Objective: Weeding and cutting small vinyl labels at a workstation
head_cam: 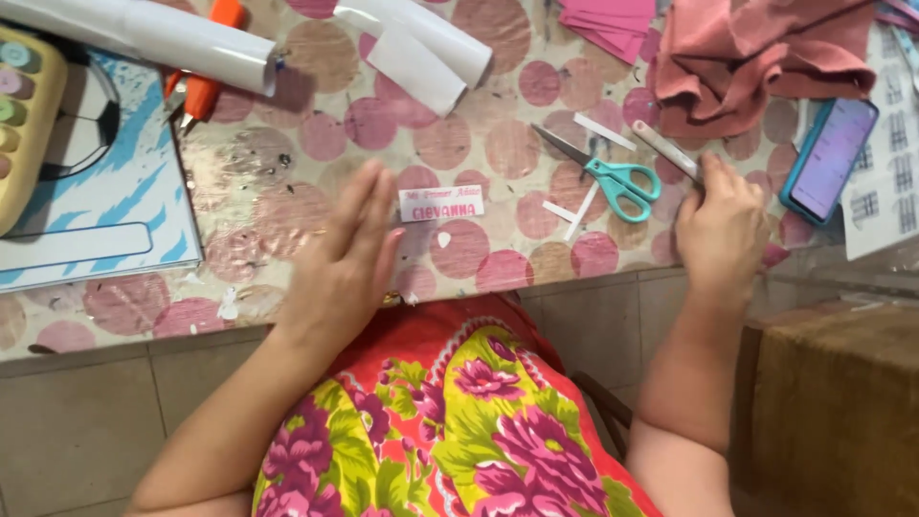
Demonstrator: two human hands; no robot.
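The left hand [347, 247] lies flat, fingers straight and together, its tips just left of the label [441, 204], which sits on the spotted table [287, 182] between both hands. The right hand [720, 228] is closed round a white strip [667, 150], just right of the scissors [605, 173]. To do this well I'd keep the label pinned flat so it cannot skid, and handle the strip by its edges. The label is a small white rectangle with pink lettering, lying flat and slightly tilted
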